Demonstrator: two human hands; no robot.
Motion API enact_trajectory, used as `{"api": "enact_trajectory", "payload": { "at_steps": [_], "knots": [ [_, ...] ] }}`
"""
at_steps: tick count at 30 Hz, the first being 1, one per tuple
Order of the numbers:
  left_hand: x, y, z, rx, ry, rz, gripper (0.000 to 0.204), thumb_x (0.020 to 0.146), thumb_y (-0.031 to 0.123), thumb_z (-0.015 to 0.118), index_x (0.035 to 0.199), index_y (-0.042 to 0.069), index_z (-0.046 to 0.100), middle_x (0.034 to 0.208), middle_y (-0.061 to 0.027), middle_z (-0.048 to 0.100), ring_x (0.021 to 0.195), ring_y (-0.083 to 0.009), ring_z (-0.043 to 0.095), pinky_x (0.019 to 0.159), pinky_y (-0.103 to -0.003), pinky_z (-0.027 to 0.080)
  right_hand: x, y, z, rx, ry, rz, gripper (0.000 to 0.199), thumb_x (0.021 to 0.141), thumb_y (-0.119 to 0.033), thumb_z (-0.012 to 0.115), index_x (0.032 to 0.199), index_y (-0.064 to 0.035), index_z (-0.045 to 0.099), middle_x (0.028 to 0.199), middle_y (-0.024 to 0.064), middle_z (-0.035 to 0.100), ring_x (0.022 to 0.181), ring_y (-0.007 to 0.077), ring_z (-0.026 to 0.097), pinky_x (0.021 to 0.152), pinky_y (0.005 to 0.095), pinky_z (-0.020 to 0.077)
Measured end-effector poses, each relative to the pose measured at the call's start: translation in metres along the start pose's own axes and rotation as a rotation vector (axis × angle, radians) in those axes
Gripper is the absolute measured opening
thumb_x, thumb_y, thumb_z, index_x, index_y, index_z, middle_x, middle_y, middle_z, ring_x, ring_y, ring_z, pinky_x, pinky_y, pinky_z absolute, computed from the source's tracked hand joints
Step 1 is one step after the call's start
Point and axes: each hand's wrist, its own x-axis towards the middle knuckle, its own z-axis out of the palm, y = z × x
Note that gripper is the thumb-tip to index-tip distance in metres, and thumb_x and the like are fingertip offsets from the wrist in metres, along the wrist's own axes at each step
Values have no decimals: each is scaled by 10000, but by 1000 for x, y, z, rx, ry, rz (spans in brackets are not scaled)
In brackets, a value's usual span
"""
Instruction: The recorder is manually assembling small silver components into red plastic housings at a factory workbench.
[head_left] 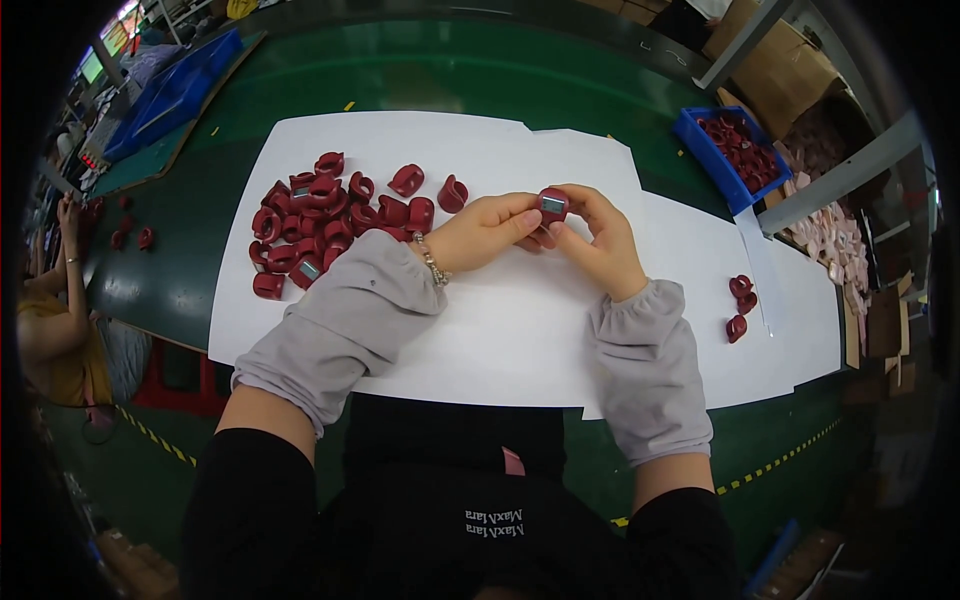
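Over the middle of the white sheet (500, 340), my two hands meet at one small dark red ring-shaped device with a grey display (553, 205). My right hand (608, 245) pinches it between thumb and fingers from the right. The fingertips of my left hand (472, 236) are closed against its left side, below the display. Left of my hands lies a loose heap of similar dark red ring-shaped devices (335, 215), a few with a grey display showing. My left forearm hides the heap's near edge.
Three dark red devices (738, 305) lie at the right of the sheet. A blue bin (705, 165) of dark red pieces stands at the back right, beside a pile of pale pink pieces (830, 235). A co-worker's arm (70, 300) shows at the far left.
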Motion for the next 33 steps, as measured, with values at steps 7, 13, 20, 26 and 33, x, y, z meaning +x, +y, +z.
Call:
{"api": "enact_trajectory", "payload": {
  "at_steps": [7,13,20,26,33],
  "knots": [
    [0,1,0,25,16,6,392,998,245,390,1276,-26,439,1133,-104,569,1027,-199,596,915,-323,483,2,-1,5,48,60,-44,358,795,-40,585,1144,24,537,1060,112,622,983,206,603,901,318,460],
    [-1,2,2,-36,36,6,338,989,184,411,1254,-18,466,1082,-82,583,968,-155,597,875,-301,501,1,-1,2,18,36,-32,359,795,-38,590,1146,24,539,1069,112,619,991,209,599,910,323,454],
    [-1,-1,2,-20,32,41,345,963,159,472,1251,-31,462,1087,-85,591,971,-152,596,880,-296,494,1,6,2,135,-26,4,426,814,-39,601,1220,14,484,1173,104,550,1084,195,532,986,341,395],
    [2,1,0,21,61,9,341,956,154,486,1239,-35,475,1092,-85,593,985,-148,589,884,-291,490,3,9,0,100,-41,5,456,811,-42,608,1243,11,473,1185,108,545,1094,198,529,992,345,392],
    [1,6,2,3,135,-26,320,963,160,469,1210,-38,511,1060,-86,611,940,-160,613,866,-303,507,3,6,2,115,-41,24,527,811,-63,638,1293,7,438,1196,112,541,1111,206,526,990,346,396]
  ]
}}
